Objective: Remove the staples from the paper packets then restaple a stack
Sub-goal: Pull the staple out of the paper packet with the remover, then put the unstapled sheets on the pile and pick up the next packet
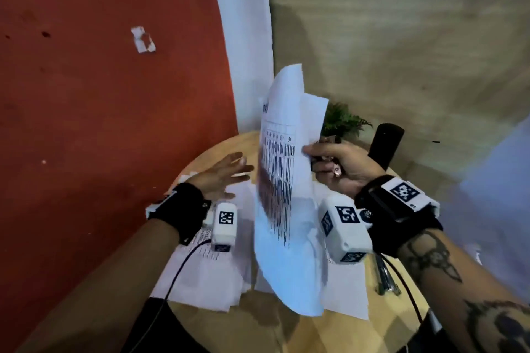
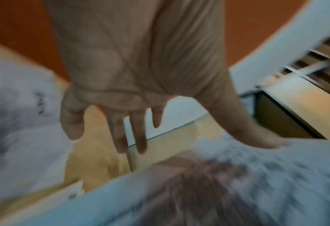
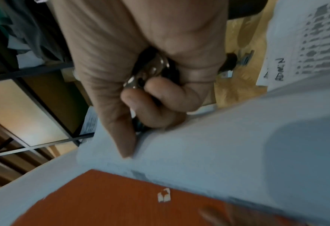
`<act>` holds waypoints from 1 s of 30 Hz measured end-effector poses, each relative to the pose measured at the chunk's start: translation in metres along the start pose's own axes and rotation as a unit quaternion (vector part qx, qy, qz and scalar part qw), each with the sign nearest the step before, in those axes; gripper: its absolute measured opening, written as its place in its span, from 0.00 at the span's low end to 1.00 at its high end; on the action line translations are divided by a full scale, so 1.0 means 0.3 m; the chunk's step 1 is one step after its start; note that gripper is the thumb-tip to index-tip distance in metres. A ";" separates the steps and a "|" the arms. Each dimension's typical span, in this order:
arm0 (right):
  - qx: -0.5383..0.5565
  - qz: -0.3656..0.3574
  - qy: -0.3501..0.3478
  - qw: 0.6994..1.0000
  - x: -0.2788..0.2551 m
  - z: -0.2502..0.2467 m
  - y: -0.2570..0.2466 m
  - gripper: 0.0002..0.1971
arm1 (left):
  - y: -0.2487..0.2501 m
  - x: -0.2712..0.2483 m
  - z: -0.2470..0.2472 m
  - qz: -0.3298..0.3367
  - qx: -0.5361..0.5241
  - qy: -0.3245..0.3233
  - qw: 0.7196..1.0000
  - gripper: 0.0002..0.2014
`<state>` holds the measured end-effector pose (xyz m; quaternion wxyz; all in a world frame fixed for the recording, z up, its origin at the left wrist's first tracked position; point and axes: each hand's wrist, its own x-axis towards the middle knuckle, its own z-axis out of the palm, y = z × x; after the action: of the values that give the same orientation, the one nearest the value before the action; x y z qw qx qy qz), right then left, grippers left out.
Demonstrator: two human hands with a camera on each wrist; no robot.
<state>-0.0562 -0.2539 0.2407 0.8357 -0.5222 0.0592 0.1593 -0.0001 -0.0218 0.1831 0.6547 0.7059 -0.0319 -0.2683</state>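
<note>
- At the centre of the head view, a printed paper packet (image 1: 282, 175) is held upright above the round wooden tabletop (image 1: 266, 324), pinched at its right edge by the right hand (image 1: 338, 165).
- A metal-and-black staple remover (image 3: 150, 71) is also gripped in that right hand; its grip is clamped on both tool and packet, thumb pressed on the sheet in the right wrist view.
- At centre left, the left hand (image 1: 222, 176) is seen with fingers straight and spread, its grip apart, nothing held; whether the packet is touched cannot be told.
- Loose sheets (image 1: 200, 275) are spread on the tabletop below both hands.
- At centre right, a small green plant (image 1: 342, 120) and a black cylindrical object (image 1: 385, 145) are seen beyond the right hand.
</note>
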 end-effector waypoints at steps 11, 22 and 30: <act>-0.024 0.057 0.095 0.994 0.111 -0.095 0.021 0.13 | -0.088 0.049 -0.031 0.101 -0.157 0.015 0.982 0.22; -0.490 0.148 0.213 0.832 0.223 -0.380 0.503 0.05 | -0.259 0.240 -0.389 -0.137 0.172 0.210 0.953 0.24; -0.593 0.270 0.173 0.739 0.107 -0.596 0.679 0.13 | -0.417 0.400 -0.415 -0.189 0.331 0.334 0.862 0.44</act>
<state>-0.0808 -0.3246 -0.0219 0.2549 -0.8927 0.2349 0.2878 0.1164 0.0613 0.0248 0.2904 0.9210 0.2360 -0.1083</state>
